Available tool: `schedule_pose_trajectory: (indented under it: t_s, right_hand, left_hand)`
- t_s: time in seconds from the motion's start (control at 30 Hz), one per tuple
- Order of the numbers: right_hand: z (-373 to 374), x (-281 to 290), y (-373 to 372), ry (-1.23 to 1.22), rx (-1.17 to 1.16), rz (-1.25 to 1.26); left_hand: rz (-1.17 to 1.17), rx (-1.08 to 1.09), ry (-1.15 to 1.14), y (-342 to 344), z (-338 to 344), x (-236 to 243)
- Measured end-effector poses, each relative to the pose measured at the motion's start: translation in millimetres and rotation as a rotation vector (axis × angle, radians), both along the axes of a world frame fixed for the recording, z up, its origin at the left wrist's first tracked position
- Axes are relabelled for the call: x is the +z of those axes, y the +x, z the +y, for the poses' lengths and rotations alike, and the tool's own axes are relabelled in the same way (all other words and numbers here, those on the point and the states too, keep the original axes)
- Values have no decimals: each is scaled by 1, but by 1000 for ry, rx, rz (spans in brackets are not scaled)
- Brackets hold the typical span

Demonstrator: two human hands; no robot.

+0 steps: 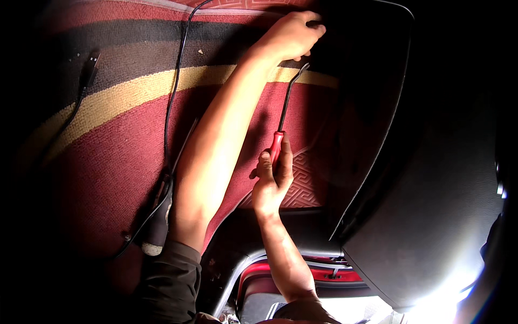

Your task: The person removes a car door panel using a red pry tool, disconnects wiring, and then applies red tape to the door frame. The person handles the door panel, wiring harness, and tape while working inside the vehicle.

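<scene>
My left hand (295, 35) reaches far up to the edge of a dark panel, its fingers curled. Shadow covers the fingertips, so what they grip, if anything, is hidden. Lower down, my right hand (274, 181) is closed round the red handle of a pry tool (277, 146). Its thin dark metal shaft points upward and ends in a bent tip, just below my left hand and apart from it. Beneath both arms lies a red carpet (124, 132) with black, brown and yellow bands.
A black cable (177, 81) runs down the carpet, left of my left forearm. Beside that forearm lies a dark-handled tool (157, 229). Another cable ends in a plug (93, 65) at the far left. A large black panel (426, 183) rises on the right, with a bright light below.
</scene>
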State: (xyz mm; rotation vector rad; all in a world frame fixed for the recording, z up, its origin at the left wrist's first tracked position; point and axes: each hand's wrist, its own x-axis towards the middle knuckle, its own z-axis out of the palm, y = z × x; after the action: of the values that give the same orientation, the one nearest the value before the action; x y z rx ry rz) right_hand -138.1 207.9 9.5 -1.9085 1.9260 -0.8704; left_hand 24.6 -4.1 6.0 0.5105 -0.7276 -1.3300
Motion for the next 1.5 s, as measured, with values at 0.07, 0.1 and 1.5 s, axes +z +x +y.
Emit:
schedule_pose_trajectory:
  t_s: [0.07, 0.1, 1.5]
  right_hand:
    - [-10, -9, -6, -28, 5, -36]
    - [-17, -15, -2, -50, 13, -40]
    - [-83, 101, 92, 316, 268, -1003]
  left_hand:
    - [-119, 118, -23, -13, -11, -8]
    - [-172, 177, -38, -18, -15, -11]
    - [465, -154, -277, -9, 22, 18]
